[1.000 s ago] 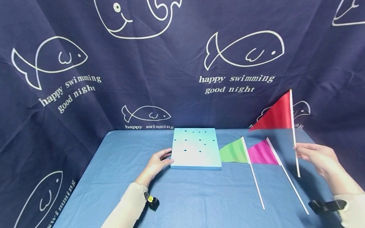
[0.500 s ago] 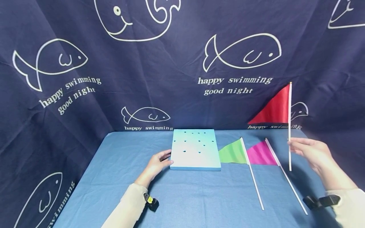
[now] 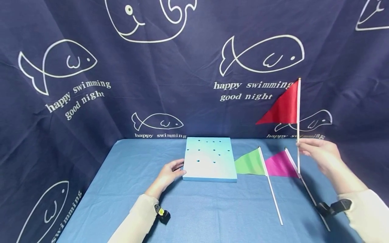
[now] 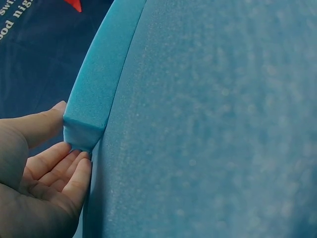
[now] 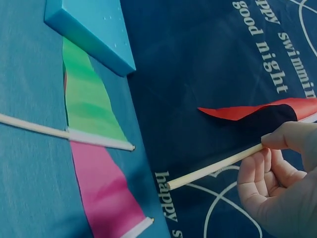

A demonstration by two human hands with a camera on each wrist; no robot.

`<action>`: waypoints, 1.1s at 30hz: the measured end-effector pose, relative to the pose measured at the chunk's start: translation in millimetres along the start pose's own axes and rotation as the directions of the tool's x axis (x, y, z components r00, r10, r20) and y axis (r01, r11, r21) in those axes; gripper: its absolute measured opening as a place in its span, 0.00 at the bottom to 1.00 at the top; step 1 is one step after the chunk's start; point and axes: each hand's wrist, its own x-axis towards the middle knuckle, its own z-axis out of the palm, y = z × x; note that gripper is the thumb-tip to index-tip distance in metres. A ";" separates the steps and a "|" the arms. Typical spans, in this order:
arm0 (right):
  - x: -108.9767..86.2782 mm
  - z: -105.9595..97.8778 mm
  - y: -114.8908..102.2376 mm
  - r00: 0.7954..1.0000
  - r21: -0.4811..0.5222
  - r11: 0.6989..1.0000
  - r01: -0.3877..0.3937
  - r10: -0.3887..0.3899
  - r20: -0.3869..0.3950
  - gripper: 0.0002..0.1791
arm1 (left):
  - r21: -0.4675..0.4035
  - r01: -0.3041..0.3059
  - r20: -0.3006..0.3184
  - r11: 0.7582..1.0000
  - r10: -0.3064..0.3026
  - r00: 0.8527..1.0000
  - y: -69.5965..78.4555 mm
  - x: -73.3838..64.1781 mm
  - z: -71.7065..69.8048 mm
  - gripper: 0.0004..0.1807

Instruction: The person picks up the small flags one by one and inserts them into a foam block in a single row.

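Observation:
A light blue foam block [image 3: 209, 170] with several small holes in its top lies flat on the table. My left hand [image 3: 170, 172] holds its left near corner; in the left wrist view the thumb [image 4: 47, 124] is at the upper edge and the fingers [image 4: 59, 171] are at the lower edge. With thumb and fingertips my right hand [image 3: 325, 152] pinches the stick of a red triangular flag [image 3: 287, 108], held upright above the table. Its lower stick end [image 5: 171, 185] is free in the right wrist view. A green flag [image 3: 252, 163] and a magenta flag [image 3: 281, 165] lie beside the block.
The table [image 3: 194, 212] has a blue cloth. A dark blue curtain [image 3: 194, 74] with white fish drawings and lettering hangs behind and at the sides. Small black wrist devices [image 3: 164, 216] sit on both sleeves.
My right hand has carried the red flag left and upward; its stick's lower end now overlaps the magenta flag's pole in view. My left hand and the block stay in place.

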 end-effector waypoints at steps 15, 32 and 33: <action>16.6 33.1 -19.5 0.999 -0.025 0.999 0.027 -0.028 -0.030 0.17 | 0.004 -0.013 0.010 1.000 0.013 1.000 1.5 1.8 -0.2 0.29; 24.3 72.9 -36.1 0.999 -0.027 0.999 0.031 -0.032 -0.005 0.15 | 0.005 -0.002 -0.010 1.000 0.003 1.000 1.2 -0.2 0.4 0.29; 24.9 74.8 -37.2 1.000 -0.033 0.999 0.029 -0.029 -0.010 0.15 | 0.006 -0.002 -0.008 1.000 0.002 1.000 1.0 0.1 0.5 0.29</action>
